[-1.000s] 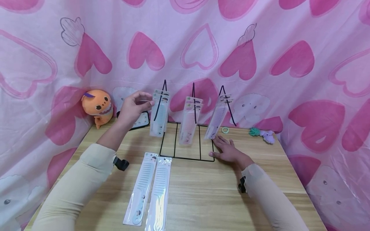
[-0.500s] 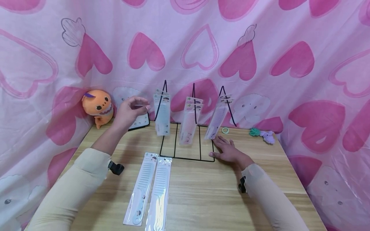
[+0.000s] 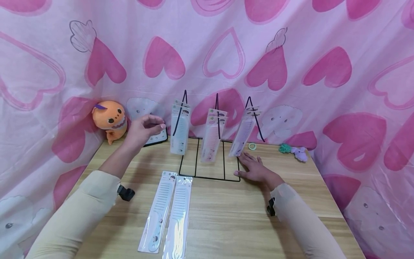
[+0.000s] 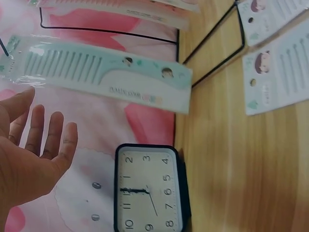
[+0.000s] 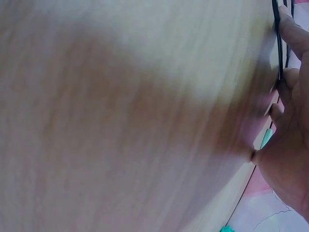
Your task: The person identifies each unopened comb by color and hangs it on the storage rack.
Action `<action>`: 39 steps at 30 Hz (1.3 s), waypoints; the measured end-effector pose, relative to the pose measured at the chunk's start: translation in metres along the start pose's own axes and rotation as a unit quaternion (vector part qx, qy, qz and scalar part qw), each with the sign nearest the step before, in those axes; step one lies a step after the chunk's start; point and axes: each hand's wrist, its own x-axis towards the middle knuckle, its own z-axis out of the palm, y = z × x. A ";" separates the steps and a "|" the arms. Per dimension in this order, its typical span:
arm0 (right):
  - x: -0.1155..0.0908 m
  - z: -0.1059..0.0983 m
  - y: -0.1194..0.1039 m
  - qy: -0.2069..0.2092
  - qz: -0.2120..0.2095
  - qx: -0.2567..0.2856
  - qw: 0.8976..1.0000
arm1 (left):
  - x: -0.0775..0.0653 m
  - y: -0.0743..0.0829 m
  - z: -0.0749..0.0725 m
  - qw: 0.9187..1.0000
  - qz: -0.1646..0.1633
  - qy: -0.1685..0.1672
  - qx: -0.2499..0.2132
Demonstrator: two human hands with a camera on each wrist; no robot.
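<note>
A black wire rack [image 3: 209,177] stands on the table, with packaged combs hanging from three upright hooks. On its left hook hang pale blue-green combs [image 3: 179,133], on the middle one pink combs [image 3: 212,140], on the right one purple combs [image 3: 243,135]. My left hand [image 3: 142,132] is in the air just left of the blue-green combs, fingers loosely bent and holding nothing. In the left wrist view the nearest comb [image 4: 104,72] lies beyond the fingertips, apart from them. My right hand [image 3: 255,171] rests at the right side of the rack's base, fingers extended, thumb on its front corner.
Two packaged combs, a left one [image 3: 158,212] and a right one [image 3: 178,217], lie flat in front of the rack. A clock [image 3: 156,136] stands behind my left hand, beside an orange plush toy [image 3: 110,120]. A small ring [image 3: 252,146] and a purple toy [image 3: 300,154] lie at the back right.
My left hand has let go of the blue-green combs and drawn back to the left and down. Those combs have swung slightly on the hook. The right hand stays in place.
</note>
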 end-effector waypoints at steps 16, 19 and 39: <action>0.000 -0.001 0.001 -0.001 0.003 0.002 1.000 | -0.014 -0.039 -0.007 0.987 -0.039 -0.075 0.137; 0.001 -0.001 0.001 -0.003 0.004 0.002 1.000 | -0.017 -0.046 -0.006 0.982 -0.030 -0.092 0.161; 0.001 0.001 0.002 -0.004 0.003 0.005 1.000 | -0.034 -0.085 0.014 0.941 -0.043 -0.189 0.278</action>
